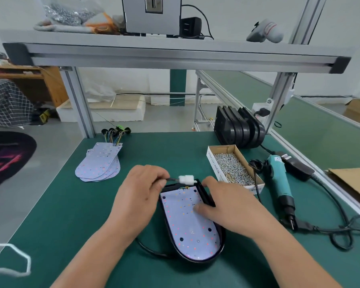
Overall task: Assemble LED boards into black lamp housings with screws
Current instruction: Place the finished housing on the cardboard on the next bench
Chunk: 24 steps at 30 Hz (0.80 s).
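A black lamp housing lies on the green mat in front of me, with a pale LED board seated inside it. My left hand pinches the black cable just behind a white connector at the housing's far end. My right hand rests on the housing's right side, its thumb pressing down on the board and its fingers curled over the far rim.
A stack of spare LED boards with coloured wires lies at the left. An open box of screws sits right of the housing. A teal electric screwdriver and its cable lie further right. More black housings stand behind the box.
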Motion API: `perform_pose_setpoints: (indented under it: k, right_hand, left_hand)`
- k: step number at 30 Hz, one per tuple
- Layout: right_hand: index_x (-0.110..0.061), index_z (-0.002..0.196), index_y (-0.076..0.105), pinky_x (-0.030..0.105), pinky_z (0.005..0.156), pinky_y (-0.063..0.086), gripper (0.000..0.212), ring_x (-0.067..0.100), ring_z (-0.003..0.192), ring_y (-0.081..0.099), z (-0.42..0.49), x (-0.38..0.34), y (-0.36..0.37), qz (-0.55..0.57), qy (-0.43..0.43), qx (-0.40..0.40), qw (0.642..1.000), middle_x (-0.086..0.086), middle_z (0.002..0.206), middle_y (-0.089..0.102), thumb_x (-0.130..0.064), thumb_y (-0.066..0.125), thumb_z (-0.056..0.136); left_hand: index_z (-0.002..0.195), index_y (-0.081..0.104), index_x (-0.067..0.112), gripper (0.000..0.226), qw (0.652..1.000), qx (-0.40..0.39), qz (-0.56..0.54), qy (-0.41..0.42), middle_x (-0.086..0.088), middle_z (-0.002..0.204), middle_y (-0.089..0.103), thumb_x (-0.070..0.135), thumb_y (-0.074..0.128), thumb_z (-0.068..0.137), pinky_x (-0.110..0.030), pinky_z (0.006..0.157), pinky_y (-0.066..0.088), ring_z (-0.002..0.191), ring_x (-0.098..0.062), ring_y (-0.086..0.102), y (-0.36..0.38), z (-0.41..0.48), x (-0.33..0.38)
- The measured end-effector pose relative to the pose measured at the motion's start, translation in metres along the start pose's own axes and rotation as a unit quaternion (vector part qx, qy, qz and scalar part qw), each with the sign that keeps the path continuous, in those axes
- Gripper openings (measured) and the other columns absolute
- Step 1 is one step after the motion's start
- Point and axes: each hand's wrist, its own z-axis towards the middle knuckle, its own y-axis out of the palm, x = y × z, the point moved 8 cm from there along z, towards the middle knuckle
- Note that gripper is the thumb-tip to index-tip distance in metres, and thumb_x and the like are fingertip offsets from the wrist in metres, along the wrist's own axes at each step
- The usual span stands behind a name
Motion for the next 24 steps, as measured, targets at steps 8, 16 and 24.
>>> perform_pose_setpoints:
  k: [8,16,24]
  right_hand:
    - [-0.037,0.122,0.054,0.032,0.077,0.051,0.049,0.002,0.082,0.061,0.014,0.016,0.02,0.214,0.025,-0.056,0.975,-0.01,0.092,0.068,-0.053,0.079,0.083]
    - [-0.019,0.125,0.076,0.032,0.096,0.057,0.027,0.019,0.114,0.071,0.017,0.015,0.031,0.556,0.051,-0.105,0.823,0.004,0.122,0.078,-0.017,0.06,0.104]
    - [-0.025,0.137,0.066,0.052,0.113,0.046,0.039,0.017,0.128,0.063,0.015,-0.008,0.027,0.454,-0.077,-0.108,0.881,0.001,0.134,0.071,-0.025,0.071,0.099]
  left_hand:
    - [0.097,0.071,0.038,0.031,0.984,-0.164,-0.073,0.024,0.014,0.098,0.061,0.007,0.071,0.099,-0.026,0.089,0.046,0.11,-0.015,0.057,0.034,-0.009,-0.003]
    - [0.097,0.073,0.034,0.026,0.978,-0.184,-0.046,0.083,0.017,0.092,0.065,0.008,0.071,0.1,-0.024,0.088,0.044,0.105,-0.013,0.055,0.037,-0.01,-0.002]
    - [0.098,0.076,0.035,0.022,0.987,-0.116,-0.009,0.109,0.02,0.097,0.067,0.013,0.076,0.096,-0.032,0.088,0.049,0.109,-0.012,0.056,0.039,-0.009,0.011]
